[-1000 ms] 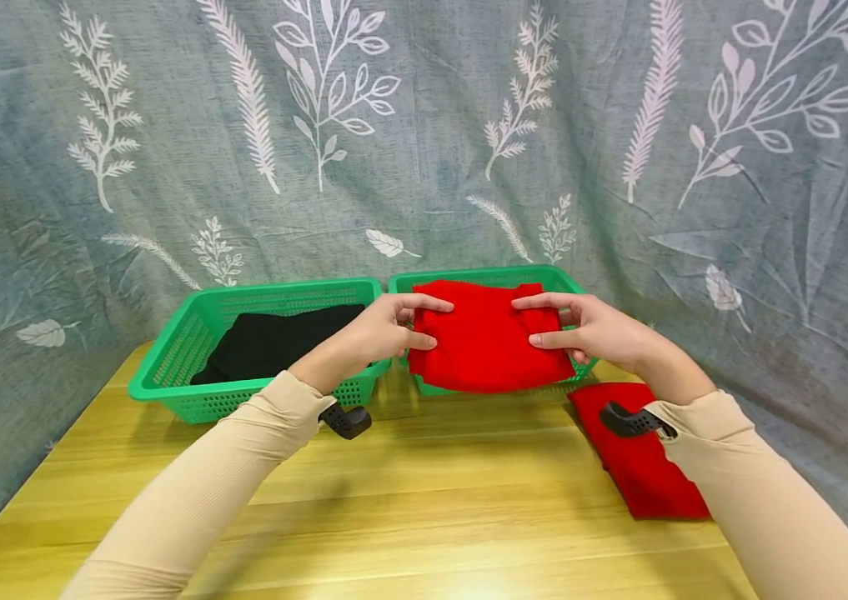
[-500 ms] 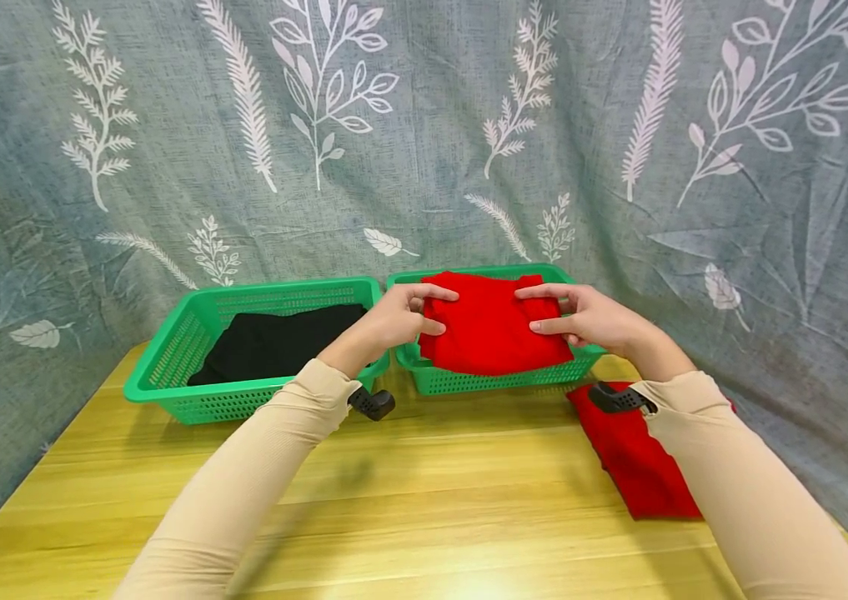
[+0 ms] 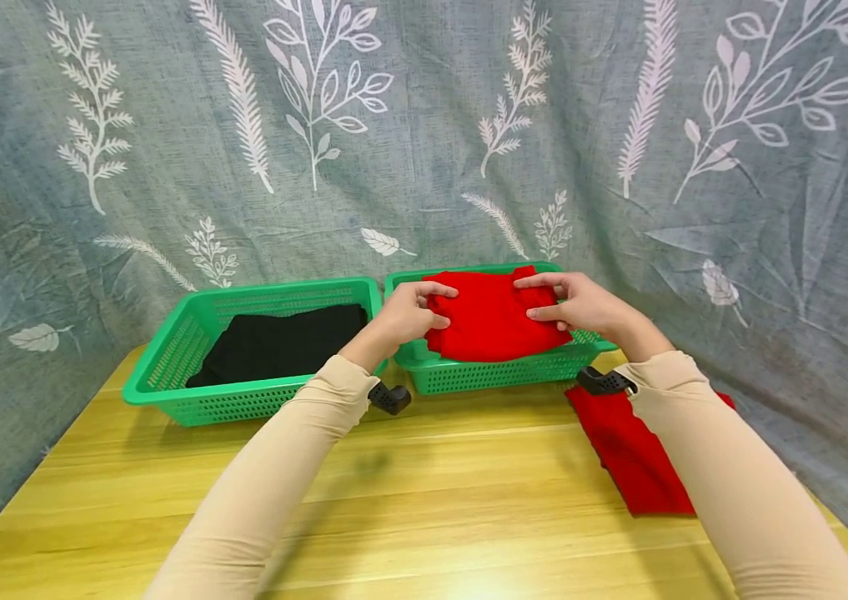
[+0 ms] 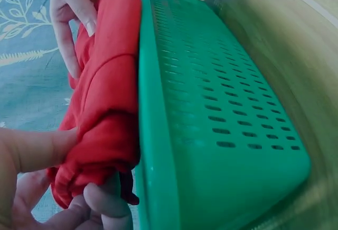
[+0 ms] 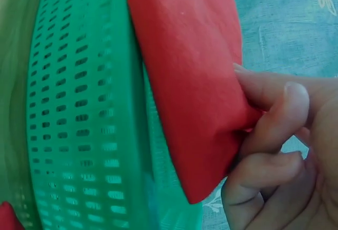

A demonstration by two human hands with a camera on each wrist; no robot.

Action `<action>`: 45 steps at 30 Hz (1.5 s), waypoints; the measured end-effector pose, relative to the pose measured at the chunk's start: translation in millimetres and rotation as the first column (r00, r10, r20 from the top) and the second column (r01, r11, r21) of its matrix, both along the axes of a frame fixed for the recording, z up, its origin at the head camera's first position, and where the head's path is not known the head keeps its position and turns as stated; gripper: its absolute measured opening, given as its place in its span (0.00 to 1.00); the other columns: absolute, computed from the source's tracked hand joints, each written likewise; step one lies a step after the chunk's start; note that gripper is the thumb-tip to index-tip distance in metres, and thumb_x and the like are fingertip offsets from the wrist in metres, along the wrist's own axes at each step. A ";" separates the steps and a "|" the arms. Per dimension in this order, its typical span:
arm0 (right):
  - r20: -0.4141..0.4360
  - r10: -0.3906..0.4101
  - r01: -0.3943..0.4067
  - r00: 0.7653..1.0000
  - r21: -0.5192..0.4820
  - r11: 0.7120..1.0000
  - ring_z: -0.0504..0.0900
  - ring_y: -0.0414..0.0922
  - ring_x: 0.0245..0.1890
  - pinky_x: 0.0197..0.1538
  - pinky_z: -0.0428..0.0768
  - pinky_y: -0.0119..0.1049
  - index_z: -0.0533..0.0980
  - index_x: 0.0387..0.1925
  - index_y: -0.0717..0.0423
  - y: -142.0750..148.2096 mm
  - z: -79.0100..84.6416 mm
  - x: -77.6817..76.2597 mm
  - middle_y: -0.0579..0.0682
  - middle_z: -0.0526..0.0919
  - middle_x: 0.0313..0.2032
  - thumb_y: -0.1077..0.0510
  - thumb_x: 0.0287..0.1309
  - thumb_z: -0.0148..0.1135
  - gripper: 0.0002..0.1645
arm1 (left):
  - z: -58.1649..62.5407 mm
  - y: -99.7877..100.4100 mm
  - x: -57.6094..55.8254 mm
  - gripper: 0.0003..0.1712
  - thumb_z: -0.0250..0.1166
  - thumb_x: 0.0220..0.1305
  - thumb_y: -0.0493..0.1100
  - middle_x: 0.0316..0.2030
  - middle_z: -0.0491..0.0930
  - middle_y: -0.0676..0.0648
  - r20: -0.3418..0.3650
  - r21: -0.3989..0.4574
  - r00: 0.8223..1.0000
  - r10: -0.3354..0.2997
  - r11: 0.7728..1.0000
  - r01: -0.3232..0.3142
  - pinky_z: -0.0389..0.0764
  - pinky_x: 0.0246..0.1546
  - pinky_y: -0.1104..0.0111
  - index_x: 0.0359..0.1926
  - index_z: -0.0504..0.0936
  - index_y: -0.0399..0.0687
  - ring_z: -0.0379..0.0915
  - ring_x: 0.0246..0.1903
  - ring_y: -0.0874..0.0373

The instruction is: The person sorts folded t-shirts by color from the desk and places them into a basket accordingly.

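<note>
A folded red cloth (image 3: 494,315) is held level at the right green basket (image 3: 499,375), covering most of its opening. My left hand (image 3: 407,317) pinches its left side, thumb on top and fingers tucked beneath, as the left wrist view shows of the layered cloth (image 4: 108,92). At the opposite side my right hand (image 3: 589,310) pinches the other end. In the right wrist view curled fingers (image 5: 272,127) grip the cloth's edge (image 5: 185,87), which lies right beside the basket rim (image 5: 134,108). The inside of this basket is largely hidden.
Left of it stands a second green basket (image 3: 191,408) with a folded black cloth (image 3: 281,343) inside. Another folded red cloth (image 3: 634,454) lies on the wooden table (image 3: 424,517) at the right, partly under my right forearm. A patterned grey-blue curtain (image 3: 408,150) hangs behind.
Both hands have carried the red cloth slightly farther away, over the right basket, so more of the basket's front wall shows. The baskets and the other red cloth stay in place.
</note>
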State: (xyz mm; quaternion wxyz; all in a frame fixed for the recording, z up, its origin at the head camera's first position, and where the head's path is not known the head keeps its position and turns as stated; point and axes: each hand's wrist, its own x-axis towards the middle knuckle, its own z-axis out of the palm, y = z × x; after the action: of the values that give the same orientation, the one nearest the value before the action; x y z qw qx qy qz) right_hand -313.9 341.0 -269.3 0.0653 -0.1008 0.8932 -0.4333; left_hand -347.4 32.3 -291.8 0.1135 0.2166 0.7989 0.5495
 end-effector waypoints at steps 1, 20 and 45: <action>-0.004 -0.006 0.006 1.000 0.010 1.000 0.67 0.42 0.22 0.28 0.71 0.35 0.71 0.78 0.46 0.4 -0.1 -0.5 0.47 0.72 0.34 0.58 0.72 0.70 0.37 | -0.5 1.9 -0.5 0.28 0.68 0.72 0.31 0.37 0.81 0.45 -0.002 -0.001 1.000 0.004 1.000 -0.004 0.71 0.35 0.65 0.69 0.83 0.53 0.66 0.30 0.56; -0.020 -0.029 0.031 0.999 0.118 0.993 0.76 0.46 0.27 0.31 0.76 0.37 0.71 0.78 0.50 0.2 -9.6 -17.2 0.61 0.78 0.51 0.59 0.74 0.68 0.35 | -6.2 20.2 -8.2 0.24 0.69 0.70 0.31 0.49 0.82 0.41 -0.108 -0.175 0.989 0.099 0.978 -0.117 0.66 0.28 0.69 0.64 0.86 0.52 0.68 0.35 0.53; -0.018 -0.064 0.066 0.998 0.180 0.981 0.94 0.50 0.37 0.44 0.89 0.42 0.71 0.74 0.61 -2.4 -13.6 -17.8 0.75 0.72 0.70 0.63 0.76 0.64 0.30 | -16.3 30.6 -19.0 0.26 0.61 0.65 0.27 0.24 0.72 0.53 -0.239 -0.354 0.964 0.121 0.913 -0.202 0.60 0.23 0.70 0.61 0.88 0.49 0.56 0.23 0.59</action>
State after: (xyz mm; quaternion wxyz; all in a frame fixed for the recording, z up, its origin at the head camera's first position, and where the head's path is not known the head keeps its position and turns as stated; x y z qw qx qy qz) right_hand -331.7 338.6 -282.9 0.0549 -0.0679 0.9320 -0.3517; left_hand -366.4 62.9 -308.2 0.0211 0.1810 0.9118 0.3681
